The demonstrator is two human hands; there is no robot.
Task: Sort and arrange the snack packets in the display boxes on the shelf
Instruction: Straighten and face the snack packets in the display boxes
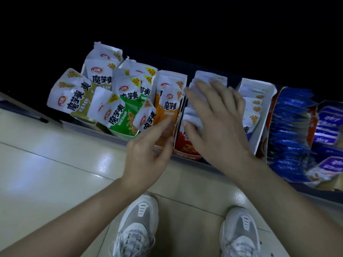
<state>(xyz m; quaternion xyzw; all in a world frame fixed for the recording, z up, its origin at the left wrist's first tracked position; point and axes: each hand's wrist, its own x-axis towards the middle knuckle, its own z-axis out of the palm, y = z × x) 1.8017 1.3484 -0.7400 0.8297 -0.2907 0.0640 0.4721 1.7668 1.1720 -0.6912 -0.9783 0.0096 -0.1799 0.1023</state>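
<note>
Left hand (pixel 148 151) is pinching an orange packet (pixel 169 110); right hand (pixel 217 123) (fingers spread) is pressing white packets (pixel 206 77) beside it.

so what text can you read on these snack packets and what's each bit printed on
"魔芋爽": on the olive packet, green packet and orange packet
"20%": on the yellow corner badge of those packets
Too blurred to read: the red oval logo, the blue packets, the purple packets
</note>
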